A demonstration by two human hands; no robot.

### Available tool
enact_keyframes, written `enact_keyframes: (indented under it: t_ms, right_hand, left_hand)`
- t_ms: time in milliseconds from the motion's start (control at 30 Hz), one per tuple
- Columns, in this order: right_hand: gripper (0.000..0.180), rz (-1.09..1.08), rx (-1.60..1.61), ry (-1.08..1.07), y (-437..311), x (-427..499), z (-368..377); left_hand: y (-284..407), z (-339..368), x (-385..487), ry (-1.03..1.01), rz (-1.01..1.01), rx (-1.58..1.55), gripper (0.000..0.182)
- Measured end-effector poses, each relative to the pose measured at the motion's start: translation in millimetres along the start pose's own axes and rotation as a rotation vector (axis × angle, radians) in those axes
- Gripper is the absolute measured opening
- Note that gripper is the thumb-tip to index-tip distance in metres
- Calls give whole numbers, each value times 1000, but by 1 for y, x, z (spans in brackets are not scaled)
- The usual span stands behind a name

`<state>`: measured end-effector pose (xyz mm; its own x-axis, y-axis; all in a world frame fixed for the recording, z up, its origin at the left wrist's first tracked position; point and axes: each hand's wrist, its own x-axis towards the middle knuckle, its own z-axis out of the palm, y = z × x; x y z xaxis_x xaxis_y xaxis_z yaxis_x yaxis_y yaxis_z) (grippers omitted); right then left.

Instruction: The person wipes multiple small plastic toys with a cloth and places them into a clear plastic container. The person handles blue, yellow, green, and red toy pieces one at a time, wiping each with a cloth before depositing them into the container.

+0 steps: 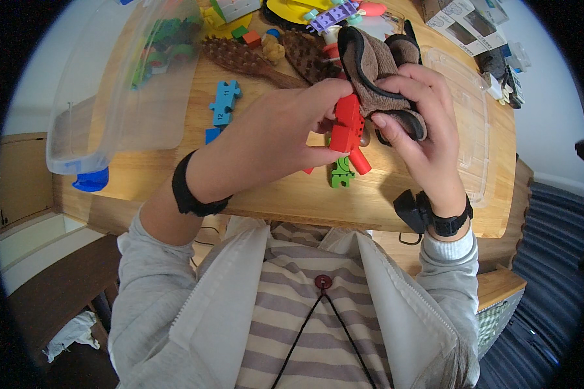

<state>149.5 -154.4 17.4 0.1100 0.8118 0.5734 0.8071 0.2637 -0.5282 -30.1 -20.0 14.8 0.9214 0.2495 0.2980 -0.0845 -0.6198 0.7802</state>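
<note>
Between the thumb and fingers of my left hand [272, 131] is a red toy block [346, 127]. My right hand [423, 114] grips a folded brown cloth with black edging [379, 73], which touches or nearly touches the block. Below them, a green puzzle piece [341, 172] lies on the wooden table, beside a red cylindrical part [360, 161]; whether that part belongs to the block I cannot tell. Blue number puzzle pieces [225, 102] lie left of my hands. Part of a red piece shows under my left thumb.
A translucent plastic bin [146, 121] holding green toys stands at the left. Wooden hairbrushes [243, 61], small coloured blocks [251, 39] and a purple toy strip [333, 17] lie at the back. A clear plastic lid [472, 146] is at the right, with a white box [467, 24] behind.
</note>
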Motion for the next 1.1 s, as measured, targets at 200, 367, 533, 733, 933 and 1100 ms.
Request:
enact_keyframes:
  t_ms: [200, 367, 533, 733, 933, 1100]
  right_hand:
    - [35, -12, -16, 28, 0, 1, 0]
    - [36, -17, 12, 120, 3, 2, 2]
    - [39, 4, -6, 44, 0, 1, 0]
    - [41, -19, 36, -87, -2, 1, 0]
    - [40, -27, 111, -195, -9, 0, -4]
    - [39, -82, 154, -232, -9, 1, -7]
  left_hand:
    - [-1, -2, -2, 6, -17, 35, 60]
    - [-4, 0, -1, 12, 40, 3, 51]
    - [-5, 1, -1, -11, 25, 29, 53]
    - [-3, 2, -2, -44, -77, 43, 57]
    - [-5, -2, 0, 48, -107, 36, 44]
    - [-9, -1, 0, 108, -115, 11, 52]
